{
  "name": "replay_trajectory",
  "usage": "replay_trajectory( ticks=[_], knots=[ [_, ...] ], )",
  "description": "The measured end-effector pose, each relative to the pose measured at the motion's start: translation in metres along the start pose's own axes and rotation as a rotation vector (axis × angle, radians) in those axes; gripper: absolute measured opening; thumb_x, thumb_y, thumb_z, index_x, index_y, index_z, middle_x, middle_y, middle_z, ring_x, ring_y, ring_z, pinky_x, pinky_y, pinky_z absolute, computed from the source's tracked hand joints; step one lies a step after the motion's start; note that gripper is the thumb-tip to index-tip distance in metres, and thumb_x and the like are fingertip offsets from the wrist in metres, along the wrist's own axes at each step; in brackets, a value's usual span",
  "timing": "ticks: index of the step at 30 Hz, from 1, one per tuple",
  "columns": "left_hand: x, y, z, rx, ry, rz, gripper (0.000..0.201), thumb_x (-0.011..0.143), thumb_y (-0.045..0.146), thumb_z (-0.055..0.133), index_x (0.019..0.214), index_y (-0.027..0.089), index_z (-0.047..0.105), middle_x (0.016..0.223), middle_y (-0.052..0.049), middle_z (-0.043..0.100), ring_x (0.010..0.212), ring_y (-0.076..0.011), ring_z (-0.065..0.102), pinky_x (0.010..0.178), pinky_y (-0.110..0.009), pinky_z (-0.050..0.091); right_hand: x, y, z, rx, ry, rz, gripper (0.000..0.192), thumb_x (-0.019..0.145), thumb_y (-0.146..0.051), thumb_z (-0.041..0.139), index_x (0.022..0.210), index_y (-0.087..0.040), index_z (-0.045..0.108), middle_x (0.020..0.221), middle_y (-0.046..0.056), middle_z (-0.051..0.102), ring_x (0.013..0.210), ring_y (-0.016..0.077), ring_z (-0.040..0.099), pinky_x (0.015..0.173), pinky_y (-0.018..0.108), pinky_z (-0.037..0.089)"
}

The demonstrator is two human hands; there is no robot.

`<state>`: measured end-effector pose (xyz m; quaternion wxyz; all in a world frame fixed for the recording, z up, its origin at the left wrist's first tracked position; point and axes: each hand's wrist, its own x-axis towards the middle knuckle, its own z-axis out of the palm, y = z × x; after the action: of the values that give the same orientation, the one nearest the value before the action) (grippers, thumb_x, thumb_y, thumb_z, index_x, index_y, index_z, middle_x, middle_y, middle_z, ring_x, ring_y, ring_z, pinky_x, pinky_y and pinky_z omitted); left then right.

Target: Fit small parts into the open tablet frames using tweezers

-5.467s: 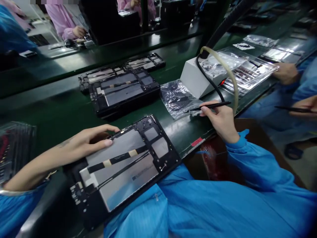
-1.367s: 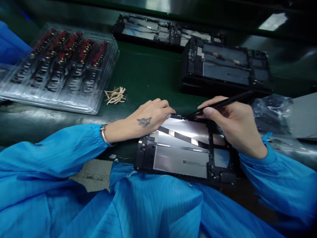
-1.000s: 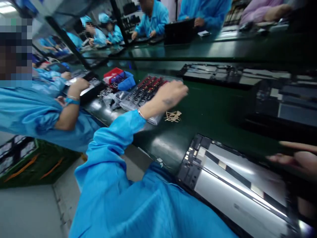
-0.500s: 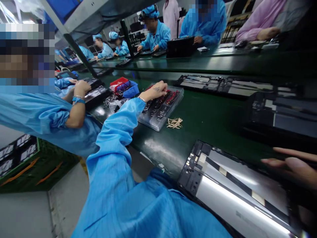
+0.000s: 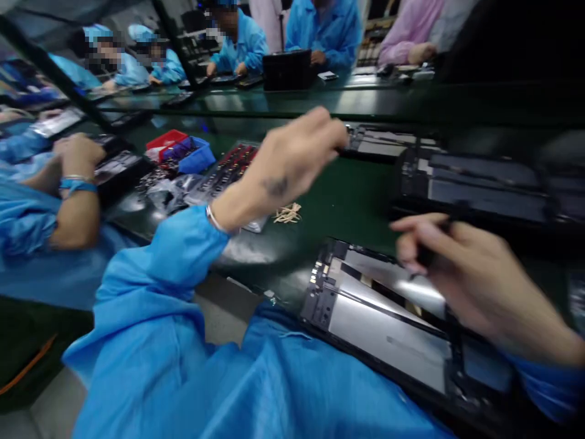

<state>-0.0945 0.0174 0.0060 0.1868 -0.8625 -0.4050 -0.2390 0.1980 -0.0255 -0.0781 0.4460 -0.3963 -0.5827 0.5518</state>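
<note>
My left hand (image 5: 297, 149) is raised above the green bench, fingertips pinched together; whatever may be between them is too small or hidden. Below and behind it lies a clear plastic tray (image 5: 223, 177) with rows of small dark and red parts, partly covered by the forearm. My right hand (image 5: 475, 274) hovers over an opened tablet (image 5: 379, 338), its fingers curled round a dark slender tool (image 5: 426, 255) that is blurred. Silver battery faces and a black strip show inside the tablet, which lies at the bench's near edge.
Thin beige strips (image 5: 287, 213) lie in a small pile beside the tray. Red and blue bins (image 5: 196, 157) stand at the left, near a co-worker's arm (image 5: 77, 201). More opened tablets (image 5: 489, 183) lie at the back right. Several people sit across the bench.
My left hand has lifted off the tray and come right, towards the tablet. My right hand has come further into view, over the tablet. The view has shifted right.
</note>
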Motion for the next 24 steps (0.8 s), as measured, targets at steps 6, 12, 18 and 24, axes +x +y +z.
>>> replay_trajectory(
  ticks=[6, 12, 18, 24],
  knots=[
    [-0.024, 0.081, 0.041, -0.222, -0.165, 0.706, 0.036, 0.114, 0.027, 0.036, 0.125, 0.033, 0.071, 0.13, 0.001, 0.073, 0.126, -0.0206, 0.069, 0.096, -0.036, 0.063, -0.006, -0.007, 0.032, 0.337, -0.025, 0.296, 0.034, 0.074, -0.045, 0.093, 0.075, -0.02, 0.07, 0.072, -0.001, 0.058, 0.063, 0.0106, 0.048, 0.054, 0.023, 0.042],
    [-0.021, 0.081, 0.056, -0.147, 0.018, 0.779, 0.036, 0.114, 0.025, 0.037, 0.119, 0.029, 0.073, 0.117, 0.0, 0.077, 0.11, -0.0173, 0.074, 0.088, -0.031, 0.063, -0.007, -0.002, 0.02, 0.104, 0.116, 0.101, 0.031, 0.071, -0.045, 0.093, 0.079, -0.02, 0.077, 0.071, 0.0, 0.065, 0.062, 0.0122, 0.054, 0.053, 0.025, 0.044],
    [-0.019, 0.08, 0.05, 0.02, 0.152, 0.323, 0.029, 0.114, 0.031, 0.045, 0.103, 0.016, 0.068, 0.092, -0.007, 0.071, 0.08, -0.0181, 0.064, 0.071, -0.033, 0.05, -0.01, -0.007, 0.022, -0.303, 0.159, -0.219, 0.01, 0.089, -0.031, 0.076, 0.089, -0.022, 0.081, 0.075, 0.0, 0.073, 0.061, 0.0128, 0.061, 0.054, 0.025, 0.047],
    [-0.021, 0.086, 0.047, 0.056, 0.156, 0.317, 0.021, 0.11, 0.022, 0.052, 0.094, 0.015, 0.064, 0.086, -0.004, 0.066, 0.076, -0.0167, 0.058, 0.071, -0.03, 0.047, -0.013, -0.002, 0.021, -0.572, 0.176, -0.464, 0.011, 0.093, -0.018, 0.068, 0.093, -0.02, 0.079, 0.082, 0.0, 0.077, 0.069, 0.0144, 0.067, 0.062, 0.025, 0.051]
  ],
)
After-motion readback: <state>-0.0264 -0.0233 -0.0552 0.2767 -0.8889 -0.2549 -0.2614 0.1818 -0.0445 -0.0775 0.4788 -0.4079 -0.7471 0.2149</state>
